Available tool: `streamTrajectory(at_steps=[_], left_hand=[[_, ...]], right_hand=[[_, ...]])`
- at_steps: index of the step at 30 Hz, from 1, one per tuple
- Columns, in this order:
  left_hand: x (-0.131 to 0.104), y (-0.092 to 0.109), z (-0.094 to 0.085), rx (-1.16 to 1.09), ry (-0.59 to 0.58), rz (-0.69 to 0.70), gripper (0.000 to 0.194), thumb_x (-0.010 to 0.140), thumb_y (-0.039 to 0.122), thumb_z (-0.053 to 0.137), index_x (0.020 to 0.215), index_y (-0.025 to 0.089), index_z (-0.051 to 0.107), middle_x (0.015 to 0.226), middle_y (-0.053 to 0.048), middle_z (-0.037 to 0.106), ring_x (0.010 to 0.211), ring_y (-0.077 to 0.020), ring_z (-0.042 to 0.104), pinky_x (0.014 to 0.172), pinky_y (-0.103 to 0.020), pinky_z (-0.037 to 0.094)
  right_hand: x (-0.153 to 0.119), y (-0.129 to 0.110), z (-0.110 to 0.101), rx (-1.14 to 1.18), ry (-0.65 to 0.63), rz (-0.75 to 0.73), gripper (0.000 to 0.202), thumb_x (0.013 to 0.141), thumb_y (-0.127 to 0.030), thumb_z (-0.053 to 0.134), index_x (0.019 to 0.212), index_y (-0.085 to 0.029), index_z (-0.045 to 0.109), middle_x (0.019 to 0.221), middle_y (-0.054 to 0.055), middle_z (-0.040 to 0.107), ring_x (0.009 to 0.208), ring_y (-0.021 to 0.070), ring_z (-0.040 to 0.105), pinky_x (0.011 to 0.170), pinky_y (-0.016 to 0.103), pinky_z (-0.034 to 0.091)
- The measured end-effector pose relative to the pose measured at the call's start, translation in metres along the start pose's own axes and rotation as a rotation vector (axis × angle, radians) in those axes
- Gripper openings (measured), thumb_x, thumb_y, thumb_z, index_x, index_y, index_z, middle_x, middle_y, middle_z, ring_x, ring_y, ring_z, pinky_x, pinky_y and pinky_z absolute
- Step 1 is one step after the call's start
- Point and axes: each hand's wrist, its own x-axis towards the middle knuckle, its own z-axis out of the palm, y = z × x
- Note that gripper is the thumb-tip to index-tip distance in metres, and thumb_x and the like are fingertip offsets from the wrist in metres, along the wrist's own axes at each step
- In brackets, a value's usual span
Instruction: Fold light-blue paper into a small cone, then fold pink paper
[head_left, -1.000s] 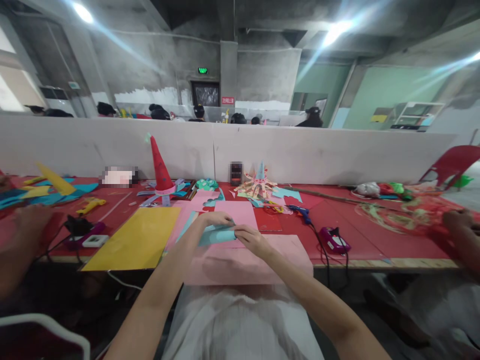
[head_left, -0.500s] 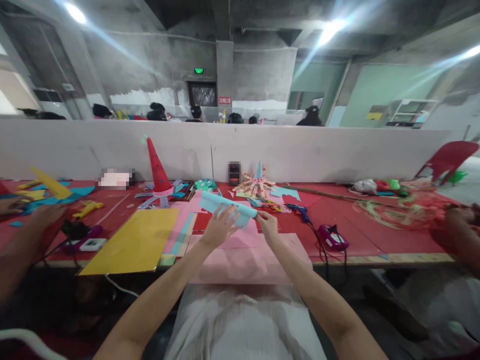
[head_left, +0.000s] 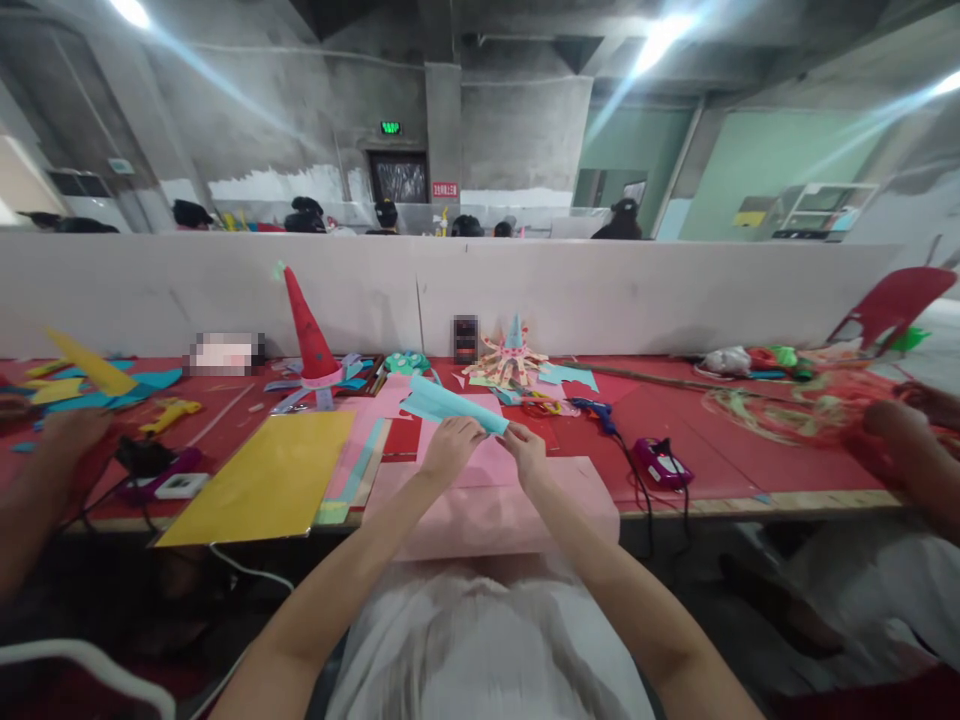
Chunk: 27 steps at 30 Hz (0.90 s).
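Note:
A rolled sheet of light blue paper is held above the table's near middle, narrowing toward its right end. My left hand is closed on its lower edge, fingers curled. At the right end my right hand pinches the narrow tip. Beneath both hands lie pink paper sheets. Just behind the roll stands a small light blue cone with a ring of pale strips around its base.
On the left are a yellow sheet and a tall red paper cone. A blue glue gun and a purple corded box lie to the right. Other people's arms reach in at both sides.
My left hand has gone from spread flat over the blue paper to gripping its lower edge, nearer my right hand. The paper is rolled narrower. The view has shifted slightly.

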Motion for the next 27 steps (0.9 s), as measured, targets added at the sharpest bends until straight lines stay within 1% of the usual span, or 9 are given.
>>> streamTrajectory(at_steps=[3,6,10,12,14,17,20,24,27], left_hand=[[-0.001,0.005,0.006,-0.141,0.024,-0.14,0.015,0.083,0.026,0.047,0.073,0.017,0.054,0.073,-0.002,0.06,0.074,-0.0144,0.055,0.071,-0.028,0.042],[-0.002,0.005,0.008,-0.268,0.048,-0.289,0.012,0.081,0.024,0.049,0.072,0.017,0.053,0.074,-0.002,0.059,0.073,-0.0138,0.055,0.069,-0.026,0.042],[-0.001,0.004,0.008,-0.389,0.095,-0.462,0.011,0.078,0.023,0.05,0.069,0.017,0.053,0.071,-0.001,0.059,0.07,-0.0134,0.055,0.068,-0.025,0.043],[-0.001,0.004,0.008,-0.424,0.108,-0.525,0.011,0.077,0.023,0.051,0.067,0.018,0.053,0.069,-0.001,0.059,0.069,-0.0136,0.055,0.068,-0.025,0.043],[-0.001,0.004,0.008,-0.456,0.12,-0.562,0.011,0.075,0.024,0.051,0.066,0.018,0.053,0.069,-0.001,0.06,0.069,-0.0138,0.056,0.068,-0.025,0.043],[-0.002,0.002,0.008,-0.489,0.133,-0.583,0.01,0.074,0.024,0.051,0.066,0.017,0.053,0.069,-0.001,0.06,0.07,-0.014,0.056,0.069,-0.026,0.042],[-0.003,-0.003,0.006,-0.517,0.132,-0.622,0.012,0.074,0.025,0.05,0.066,0.017,0.053,0.068,-0.001,0.059,0.069,-0.014,0.055,0.068,-0.025,0.042],[-0.004,-0.01,0.003,-0.593,0.09,-0.694,0.012,0.07,0.028,0.053,0.065,0.017,0.052,0.065,0.0,0.057,0.066,-0.0136,0.054,0.065,-0.024,0.042],[-0.003,-0.014,0.0,-0.657,0.035,-0.691,0.014,0.069,0.03,0.053,0.064,0.017,0.051,0.063,0.001,0.054,0.065,-0.0128,0.052,0.064,-0.023,0.041]], right_hand=[[-0.006,0.006,0.001,-0.049,-0.021,-0.041,0.017,0.056,-0.025,0.067,0.068,-0.014,0.067,0.08,0.004,0.063,0.076,0.0153,0.059,0.076,0.033,0.051],[-0.008,0.006,0.0,-0.146,-0.028,-0.112,0.016,0.059,-0.025,0.062,0.071,-0.015,0.066,0.078,0.003,0.062,0.074,0.0146,0.058,0.073,0.033,0.051],[-0.008,0.0,0.0,-0.37,-0.053,-0.287,0.015,0.062,-0.026,0.058,0.069,-0.016,0.066,0.077,0.003,0.063,0.07,0.0147,0.058,0.069,0.03,0.051],[-0.01,-0.004,0.0,-0.475,-0.071,-0.379,0.015,0.064,-0.027,0.056,0.07,-0.016,0.065,0.078,0.004,0.064,0.071,0.0153,0.059,0.068,0.028,0.05],[-0.012,-0.007,0.001,-0.55,-0.092,-0.454,0.016,0.066,-0.027,0.054,0.071,-0.016,0.064,0.079,0.005,0.065,0.073,0.0157,0.059,0.068,0.027,0.05],[-0.012,-0.01,0.0,-0.624,-0.14,-0.518,0.015,0.069,-0.027,0.052,0.07,-0.017,0.063,0.078,0.004,0.066,0.071,0.0158,0.06,0.066,0.026,0.049],[-0.009,-0.011,-0.003,-0.669,-0.21,-0.608,0.015,0.072,-0.026,0.05,0.069,-0.018,0.063,0.087,0.007,0.065,0.075,0.0162,0.061,0.065,0.026,0.049],[-0.006,-0.015,-0.007,-0.777,-0.317,-0.764,0.018,0.077,-0.024,0.047,0.07,-0.019,0.063,0.103,0.009,0.061,0.087,0.0168,0.06,0.075,0.028,0.048],[-0.006,-0.019,-0.009,-0.865,-0.36,-0.817,0.019,0.079,-0.024,0.046,0.074,-0.021,0.064,0.102,0.008,0.062,0.091,0.0166,0.058,0.081,0.03,0.046]])
